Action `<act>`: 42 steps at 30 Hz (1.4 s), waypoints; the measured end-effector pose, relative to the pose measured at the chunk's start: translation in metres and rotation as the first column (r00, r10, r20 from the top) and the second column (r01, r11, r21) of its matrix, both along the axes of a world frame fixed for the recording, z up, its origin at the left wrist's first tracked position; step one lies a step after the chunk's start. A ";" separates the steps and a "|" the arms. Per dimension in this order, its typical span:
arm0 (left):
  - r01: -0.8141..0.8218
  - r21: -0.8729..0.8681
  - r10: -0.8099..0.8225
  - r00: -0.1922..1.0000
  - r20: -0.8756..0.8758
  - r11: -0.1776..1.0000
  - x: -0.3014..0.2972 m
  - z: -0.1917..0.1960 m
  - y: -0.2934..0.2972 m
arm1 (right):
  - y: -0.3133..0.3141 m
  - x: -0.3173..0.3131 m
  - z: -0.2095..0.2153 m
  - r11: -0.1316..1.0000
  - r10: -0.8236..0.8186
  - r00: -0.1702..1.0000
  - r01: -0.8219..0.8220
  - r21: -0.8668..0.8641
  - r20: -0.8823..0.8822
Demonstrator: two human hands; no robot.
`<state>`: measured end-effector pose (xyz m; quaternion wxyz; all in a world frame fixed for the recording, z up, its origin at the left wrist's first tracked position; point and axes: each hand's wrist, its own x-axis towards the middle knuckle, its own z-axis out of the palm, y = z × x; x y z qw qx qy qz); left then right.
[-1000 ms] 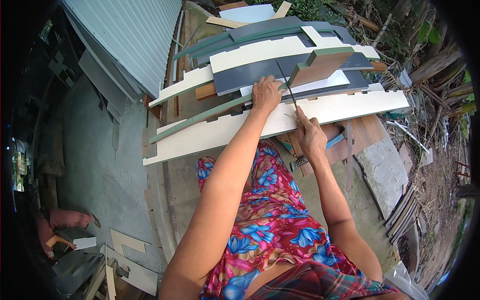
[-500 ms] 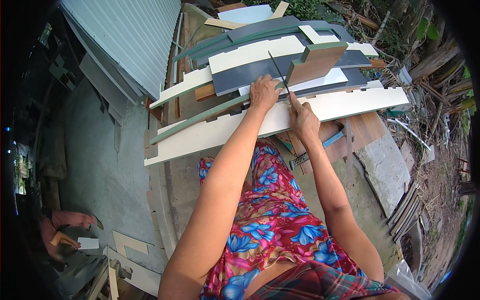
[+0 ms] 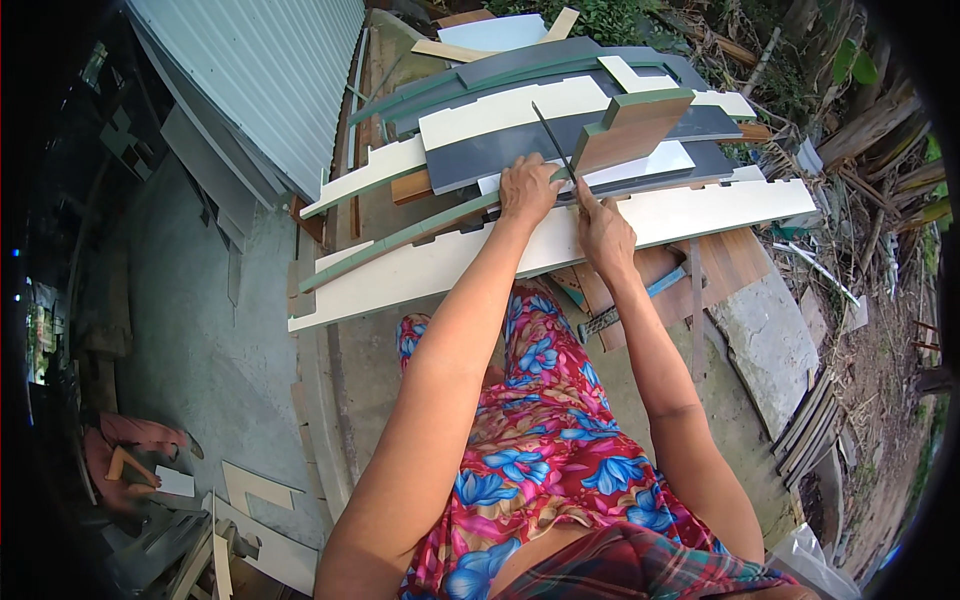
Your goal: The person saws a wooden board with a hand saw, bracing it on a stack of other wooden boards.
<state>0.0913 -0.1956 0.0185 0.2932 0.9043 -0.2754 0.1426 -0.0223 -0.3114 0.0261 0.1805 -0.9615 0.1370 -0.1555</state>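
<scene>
My left hand (image 3: 528,187) is closed over the narrow green edge of a notched board (image 3: 400,243) standing on edge. At its right end this board seems to rise into a tall brown wood-faced part (image 3: 632,132). My right hand (image 3: 606,236) grips the near end of a long, thin, dark file-like tool (image 3: 551,135); whether it is a file or a narrow saw blade cannot be made out. The tool slants up and away to the left, crossing the green edge just right of my left fingers. A long cream notched board (image 3: 690,212) lies beneath my wrists.
More cream and grey boards (image 3: 510,150) are stacked beyond my hands. A hammer (image 3: 640,297) with a blue handle lies below my right wrist. At lower left a person (image 3: 130,465) sits on the concrete floor beside a white sheet. Corrugated metal wall (image 3: 250,80) stands left; debris lies right.
My right hand and the thin dark tool have shifted slightly to the left. My left hand stays on the green edge. The person at lower left has moved an arm a little.
</scene>
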 end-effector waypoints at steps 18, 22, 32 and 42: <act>-0.017 -0.008 0.017 1.000 0.014 1.000 0.003 -0.003 0.005 | 0.003 -0.022 0.007 1.000 0.022 0.999 -0.022 -0.012 -0.023; -0.007 0.016 0.007 1.000 0.006 1.000 -0.001 0.002 -0.002 | 0.000 0.008 -0.001 0.999 0.003 0.998 -0.001 -0.038 0.055; -0.020 -0.003 0.020 0.998 0.052 1.000 0.001 -0.003 0.006 | 0.005 -0.081 0.015 0.998 0.007 0.997 -0.002 0.059 -0.077; -0.031 -0.005 0.031 0.999 0.026 1.000 -0.003 0.001 0.003 | 0.005 0.001 0.006 1.000 0.019 0.999 -0.019 0.000 0.045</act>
